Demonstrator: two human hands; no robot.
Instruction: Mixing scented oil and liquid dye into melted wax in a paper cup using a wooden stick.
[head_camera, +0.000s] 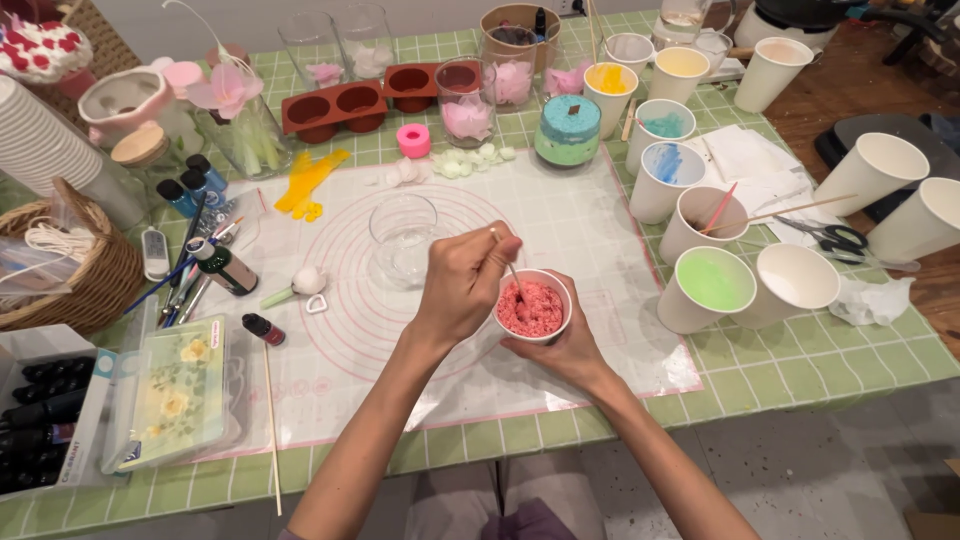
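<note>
Stirring a grainy pink mass in a small white cup (533, 305), I work over the middle of a translucent mat (560, 215) spread on the green-tiled worktop (800, 375). My left hand (462, 285) is closed around a thin stick (511, 270), fingers pinched near its top, the tip buried in the pink mix. My right hand (565, 345) cups the white cup from below and behind, fingers wrapped on its wall, holding it just above or on the mat; I cannot tell which. An empty clear glass (403, 238) stands just beside the left hand, close to its knuckles. To the right, a paper cup of green wax (712, 288) and an empty paper cup (795, 283) sit near the mat's edge, with scissors (838, 238) beyond them. As I judge it, the risks are plain: the cup is filled nearly to the rim, so a hard stroke of the stick could flick crumbs over the side onto the mat; a wide swing of the left elbow or wrist could knock the clear glass over; and because the cup is small and held by one hand only, pressing down with the stick off-centre could tip it out of my grip.
</note>
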